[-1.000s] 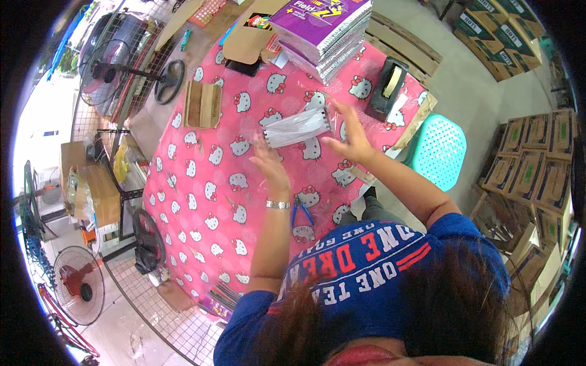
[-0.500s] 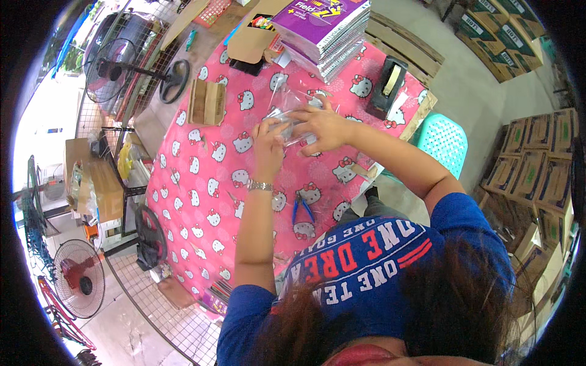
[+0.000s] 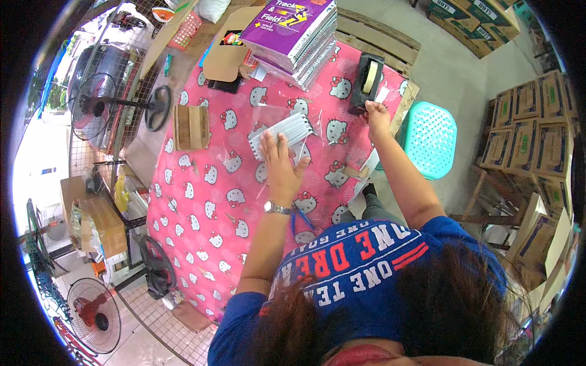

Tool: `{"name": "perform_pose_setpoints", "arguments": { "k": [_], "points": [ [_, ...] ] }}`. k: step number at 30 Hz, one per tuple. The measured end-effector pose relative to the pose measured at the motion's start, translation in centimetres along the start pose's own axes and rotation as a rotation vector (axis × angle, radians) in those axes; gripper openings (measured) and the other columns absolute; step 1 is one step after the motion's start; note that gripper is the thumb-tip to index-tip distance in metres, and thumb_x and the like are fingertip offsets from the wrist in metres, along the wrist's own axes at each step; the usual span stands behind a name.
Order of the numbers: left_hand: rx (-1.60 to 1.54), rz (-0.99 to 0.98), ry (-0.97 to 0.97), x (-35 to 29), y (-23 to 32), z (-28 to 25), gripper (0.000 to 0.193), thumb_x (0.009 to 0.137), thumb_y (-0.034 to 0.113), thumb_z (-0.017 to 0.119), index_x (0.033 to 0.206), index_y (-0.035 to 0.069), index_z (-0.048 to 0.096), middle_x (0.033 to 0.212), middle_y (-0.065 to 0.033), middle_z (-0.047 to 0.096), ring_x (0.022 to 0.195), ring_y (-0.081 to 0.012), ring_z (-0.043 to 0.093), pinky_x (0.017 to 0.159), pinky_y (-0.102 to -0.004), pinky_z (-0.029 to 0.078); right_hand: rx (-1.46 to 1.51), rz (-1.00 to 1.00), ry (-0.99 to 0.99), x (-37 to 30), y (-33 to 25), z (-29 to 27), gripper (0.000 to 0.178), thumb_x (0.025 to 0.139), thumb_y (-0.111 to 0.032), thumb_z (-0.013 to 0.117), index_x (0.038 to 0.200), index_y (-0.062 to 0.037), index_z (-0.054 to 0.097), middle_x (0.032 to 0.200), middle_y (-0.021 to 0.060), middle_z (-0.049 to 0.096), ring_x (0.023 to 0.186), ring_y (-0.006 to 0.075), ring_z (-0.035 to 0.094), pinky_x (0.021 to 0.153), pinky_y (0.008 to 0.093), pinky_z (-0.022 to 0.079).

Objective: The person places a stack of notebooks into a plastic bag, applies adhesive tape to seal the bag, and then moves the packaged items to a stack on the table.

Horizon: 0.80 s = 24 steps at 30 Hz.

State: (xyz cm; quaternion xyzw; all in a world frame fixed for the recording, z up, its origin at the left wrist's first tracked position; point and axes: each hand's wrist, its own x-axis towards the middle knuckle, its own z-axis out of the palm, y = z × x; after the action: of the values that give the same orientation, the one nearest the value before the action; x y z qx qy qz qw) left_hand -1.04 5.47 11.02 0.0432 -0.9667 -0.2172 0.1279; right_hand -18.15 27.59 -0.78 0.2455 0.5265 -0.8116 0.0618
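A bundle of slim white pieces with dark ends (image 3: 296, 129) lies in a clear plastic wrapper (image 3: 268, 114) on the pink cat-print table cover (image 3: 210, 244). My left hand (image 3: 281, 163) rests flat on the bundle, fingers stretched out; what exactly the pieces are does not show. Out to the right, my right hand (image 3: 378, 118) pinches at the near end of a black tape dispenser (image 3: 360, 91), where the tape comes off its pale roll (image 3: 370, 76). The tape end itself is mostly hidden by my fingertips. Blue-handled pliers (image 3: 303, 218) lie near my left wrist, partly covered by it.
Purple-covered books (image 3: 290, 30) are stacked at the table's far edge. A wooden block (image 3: 191, 127) sits at the left. Beyond the right edge stands a turquoise stool (image 3: 430, 140), with cartons (image 3: 525, 128) piled farther off. Standing fans (image 3: 94, 314) are on the left.
My right hand has left the plastic wrapper and moved right to the tape dispenser. My left hand now lies flat on the bundle, which shows more clearly. The view has shifted slightly.
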Motion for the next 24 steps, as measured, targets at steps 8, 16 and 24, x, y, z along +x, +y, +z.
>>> {"name": "perform_pose_setpoints", "arguments": {
  "k": [8, 16, 24],
  "points": [
    [0.037, -0.020, 0.023, 0.0, 0.1, 0.2, 0.096, 0.077, 0.065, 0.055, 0.137, -0.006, 0.033, 0.145, -0.0350, 0.015, 0.136, -0.0473, 0.014, 0.111, -0.0548, 0.012, 0.133, 0.424, -0.273, -2.1, 3.0, -0.2, 0.013, 0.095, -0.012, 0.044, 0.083, -0.0087, 0.050, 0.067, -0.0009, 0.047, 0.052, 0.0091, 0.042, 0.046, 0.0216, 0.034],
    [0.206, -0.012, -0.090, 1.2, 2.9, -1.1, 0.080, 0.074, 0.059, 0.064, 0.139, 0.019, 0.040, 0.142, -0.0384, 0.016, 0.134, -0.0505, 0.015, 0.109, -0.0555, 0.015, -1.072, -0.345, -1.273, -8.1, -7.1, 16.6, 0.017, 0.078, -0.017, 0.062, 0.088, -0.0028, 0.065, 0.075, 0.0102, 0.063, 0.061, 0.0208, 0.059, 0.051, 0.0319, 0.045],
    [0.103, -0.070, -0.105, 1.1, 2.2, -1.9, 0.079, 0.073, 0.057, 0.066, 0.137, 0.016, 0.044, 0.145, -0.0337, 0.017, 0.137, -0.0466, 0.014, 0.111, -0.0527, 0.013, -1.667, -0.737, -1.101, -9.3, -6.8, 17.1, 0.031, 0.069, -0.021, 0.071, 0.095, -0.0034, 0.066, 0.088, 0.0185, 0.067, 0.082, 0.0333, 0.067, 0.068, 0.0438, 0.055]
  ]
}}
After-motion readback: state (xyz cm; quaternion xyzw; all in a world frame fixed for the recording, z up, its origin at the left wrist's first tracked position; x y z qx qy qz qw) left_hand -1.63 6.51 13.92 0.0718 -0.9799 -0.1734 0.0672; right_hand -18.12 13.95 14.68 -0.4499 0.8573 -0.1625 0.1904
